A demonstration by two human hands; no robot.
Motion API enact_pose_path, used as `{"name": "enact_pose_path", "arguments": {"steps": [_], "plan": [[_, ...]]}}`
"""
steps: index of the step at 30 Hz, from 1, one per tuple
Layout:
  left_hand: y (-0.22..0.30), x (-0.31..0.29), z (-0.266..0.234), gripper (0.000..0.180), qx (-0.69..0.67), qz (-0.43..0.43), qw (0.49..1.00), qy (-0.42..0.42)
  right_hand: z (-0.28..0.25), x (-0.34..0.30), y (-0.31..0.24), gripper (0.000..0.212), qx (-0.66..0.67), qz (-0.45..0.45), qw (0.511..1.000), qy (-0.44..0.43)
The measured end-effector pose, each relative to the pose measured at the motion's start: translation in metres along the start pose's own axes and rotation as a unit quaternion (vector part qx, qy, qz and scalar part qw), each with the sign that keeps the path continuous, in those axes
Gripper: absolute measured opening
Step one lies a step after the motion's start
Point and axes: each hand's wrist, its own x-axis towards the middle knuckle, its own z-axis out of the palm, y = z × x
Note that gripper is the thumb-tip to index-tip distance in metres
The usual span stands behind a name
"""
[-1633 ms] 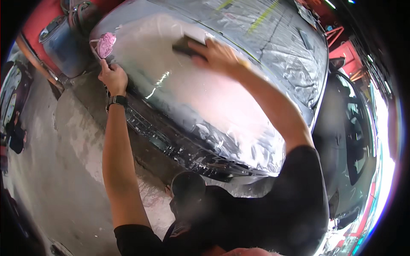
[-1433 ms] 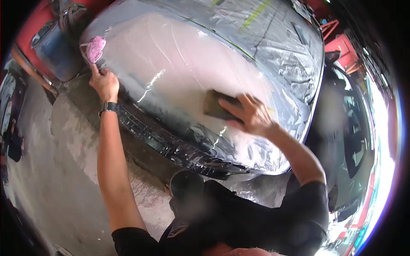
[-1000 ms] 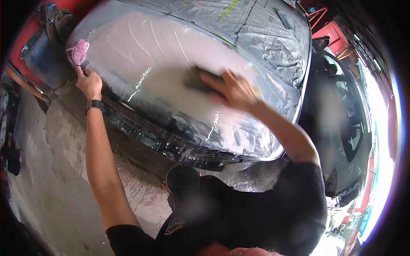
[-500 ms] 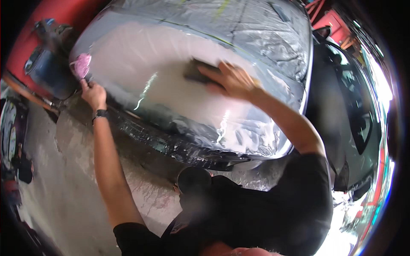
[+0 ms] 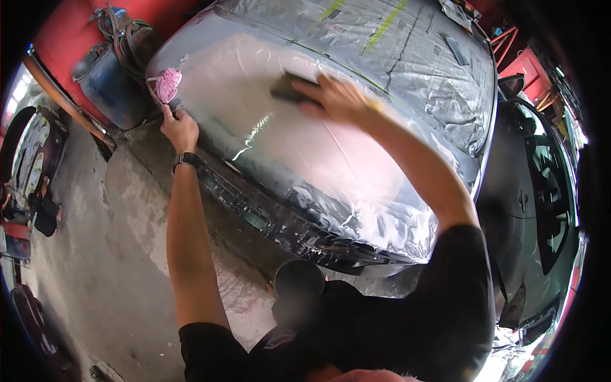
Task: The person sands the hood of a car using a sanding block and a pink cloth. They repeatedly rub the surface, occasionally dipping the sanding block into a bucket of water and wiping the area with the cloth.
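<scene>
A car hood lies in front of me, its surface whitish pink, wet and streaked. My right hand is closed over a dark sanding block, pressed to the upper middle of the hood; both are somewhat blurred. At the hood's left front corner rests my left hand, index finger stretched out and the other fingers partly bent. Just past that fingertip sits a crumpled pink cloth with a pale string-like edge. I see nothing held in the left hand.
Creased plastic sheeting covers the windshield area. A blue tank with coiled hoses stands left of the hood. A dark car is close on the right. Another person's head in a dark cap shows below the bumper.
The view has shifted, so the hood sits further right in it. My right hand has slid the sanding block leftward over the hood. The left hand stays by the pink cloth.
</scene>
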Motion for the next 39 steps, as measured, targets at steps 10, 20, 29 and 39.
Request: {"name": "enact_pose_path", "arguments": {"steps": [10, 20, 29, 39], "plan": [[-0.002, -0.001, 0.004, 0.057, 0.010, 0.015, 1.000, -0.024, 0.003, 0.069, -0.003, 0.056, -0.019, -0.050, 0.998, 0.011], [-0.005, -0.009, -0.001, 0.059, 0.005, 0.000, 0.999, 0.033, 0.009, -0.010, -0.073, 0.060, -0.019, -0.108, 0.993, 0.041], [0.017, -0.021, 0.032, 0.060, -0.028, 0.022, 0.999, 0.003, 0.040, 0.207, -0.013, 0.051, -0.090, 0.181, 0.979, -0.003], [0.006, -0.014, -0.005, 0.058, -0.009, -0.008, 0.999, 0.038, 0.030, 0.137, -0.112, 0.057, -0.039, -0.008, 0.999, -0.004]]}}
